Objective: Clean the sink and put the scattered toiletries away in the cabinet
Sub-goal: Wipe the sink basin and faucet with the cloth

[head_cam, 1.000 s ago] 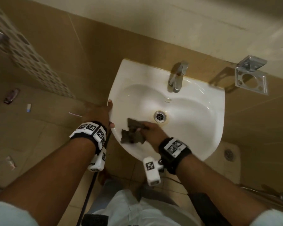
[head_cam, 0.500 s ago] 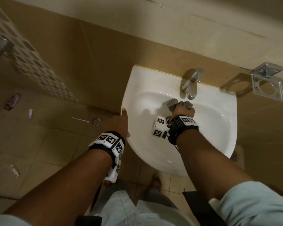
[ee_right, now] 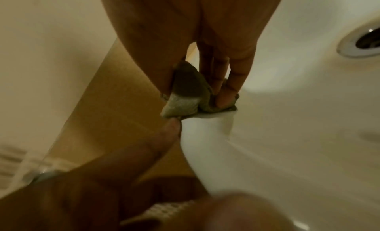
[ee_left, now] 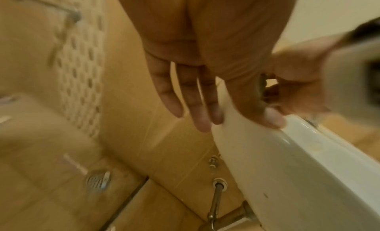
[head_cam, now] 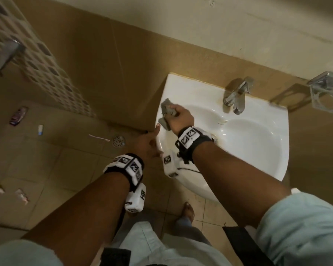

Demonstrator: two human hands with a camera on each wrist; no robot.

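- Moved since a second ago: the right hand (head_cam: 178, 117) has carried its grey cloth (head_cam: 166, 112) from the near side of the bowl, past the tap half a second ago, to the sink's far left rim.
- Nearest the viewer, both forearms reach forward over pale trousers, each wrist wearing a black band with white marker blocks.
- Next, the left hand (head_cam: 146, 144) stays braced on the left edge of the white sink (head_cam: 258, 150); its fingers (ee_left: 191, 107) hang straight and loosely spread down the outer wall, while the thumb lies on the rim, holding nothing.
- Just beyond it, the right hand's fingers (ee_right: 230, 88) are curled onto the bunched cloth, pressing it against the rim; the left thumb tip almost touches the cloth.
- Further in, the bowl looks mostly white, with a faint yellowish trace near the drain (ee_right: 368, 41).
- At the back stands the chrome tap (head_cam: 236, 96); an empty metal holder (head_cam: 327, 95) hangs on the wall to its right.
- Judgement: wiping has passed from bowl to rim, so sink cleaning seems well along but unfinished.
- Far left, on the floor tiles, toiletries lie scattered and untouched: a toothbrush (head_cam: 99, 138) beside the floor drain (head_cam: 118, 142), a small white item (head_cam: 40, 129), a dark tube (head_cam: 18, 115).
- No cabinet is in view, so that half of the task likely remains.
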